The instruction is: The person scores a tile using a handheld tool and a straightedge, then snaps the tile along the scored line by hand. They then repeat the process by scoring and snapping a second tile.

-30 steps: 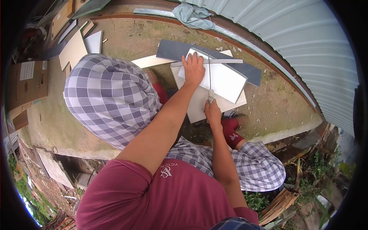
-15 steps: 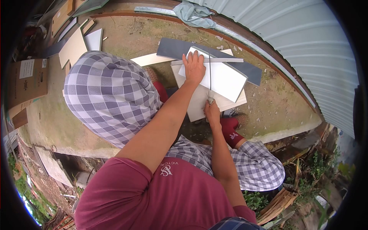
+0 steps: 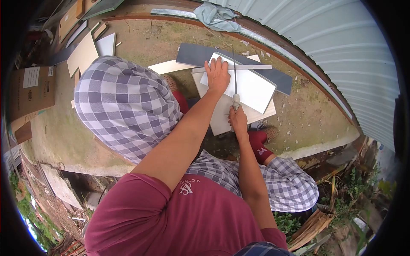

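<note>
My left hand (image 3: 218, 76) lies with its fingers spread over a narrow light strip (image 3: 252, 67), pressing it onto a white board (image 3: 256, 90). Gripped in my right hand (image 3: 238, 119) is the pale handle of a long, thin, dark tool, seen edge-on, that looks like a hand saw (image 3: 235, 81). Its blade crosses the strip just right of my left fingers; its teeth cannot be made out. Under the white board lie a pale board (image 3: 220, 115) and a dark grey board (image 3: 277, 79), which sticks out on the far side.
More board offcuts (image 3: 83, 55) lie at the far left, near a cardboard box (image 3: 32, 91). A pale blue cloth (image 3: 217, 17) hangs over the ledge by the corrugated metal wall (image 3: 341, 51). My bent knees in checked trousers (image 3: 124, 102) flank the boards. Plants (image 3: 354, 187) grow below the slab's edge.
My right hand has pushed the hand saw a little farther forward across the strip. My left hand stays pressed in the same place, and the boards have not visibly shifted.
</note>
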Demonstrator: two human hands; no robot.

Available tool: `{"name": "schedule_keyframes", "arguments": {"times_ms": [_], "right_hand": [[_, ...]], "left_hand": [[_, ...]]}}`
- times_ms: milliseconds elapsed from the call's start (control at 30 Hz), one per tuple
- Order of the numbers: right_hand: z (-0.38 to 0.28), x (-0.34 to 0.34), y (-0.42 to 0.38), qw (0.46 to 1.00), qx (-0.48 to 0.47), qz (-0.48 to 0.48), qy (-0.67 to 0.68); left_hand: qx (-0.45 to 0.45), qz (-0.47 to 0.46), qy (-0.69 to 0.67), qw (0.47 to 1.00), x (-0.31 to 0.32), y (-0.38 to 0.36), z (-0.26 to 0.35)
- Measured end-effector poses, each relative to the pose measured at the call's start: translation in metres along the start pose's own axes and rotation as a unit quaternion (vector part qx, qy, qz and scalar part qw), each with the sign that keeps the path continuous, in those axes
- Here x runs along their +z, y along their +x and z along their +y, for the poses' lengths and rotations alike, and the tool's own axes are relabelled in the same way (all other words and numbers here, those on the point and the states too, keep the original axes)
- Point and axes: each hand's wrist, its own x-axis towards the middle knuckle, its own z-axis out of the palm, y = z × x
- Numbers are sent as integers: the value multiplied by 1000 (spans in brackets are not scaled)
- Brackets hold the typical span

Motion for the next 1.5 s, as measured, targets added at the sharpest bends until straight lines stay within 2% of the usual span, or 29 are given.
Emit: {"name": "schedule_keyframes", "arguments": {"times_ms": [67, 133, 233, 333, 467, 533, 867, 1000, 1067, 1167, 1300, 1333, 1400, 1500], "right_hand": [[-9, -6, 2, 1000, 0, 4, 28], [4, 5, 10, 996, -23, 64, -49], [36, 29, 8, 996, -37, 65, -43], [35, 26, 8, 999, -11, 41, -25], [0, -3, 6, 996, -23, 64, -50], [-17, -17, -1, 997, -36, 63, 13], [-29, -14, -11, 997, -11, 62, 39], [-28, -6, -13, 994, -59, 89, 24], [-27, -12, -11, 994, -16, 98, 42], [-9, -24, 1, 985, -19, 156, 64], [7, -31, 8, 986, -25, 161, 16], [9, -28, 9, 986, -24, 162, 19], [10, -19, 12, 993, 22, 105, 40], [10, -10, 14, 992, 45, 96, 72]], "left_hand": [[-2, -5, -5, 1000, -3, 0, 1], [-5, -9, -9, 1000, -4, 1, 2], [-5, -7, -8, 1000, -4, 1, 2], [-5, -11, 3, 1000, -2, 1, -1], [-4, -7, -11, 1000, -6, 1, 3], [-4, -1, -22, 1000, -6, 2, 3], [-7, -10, -10, 1000, 0, 0, 2], [-7, -22, -17, 1000, -4, 0, 1], [2, -28, -19, 999, -4, 0, -3], [27, -38, -23, 999, -9, -2, -13], [46, -57, -37, 997, -27, -7, -34], [47, -52, -39, 997, -27, -9, -35], [38, -57, -37, 997, -31, -8, -27], [38, -32, -52, 997, -22, -4, 2]]}}
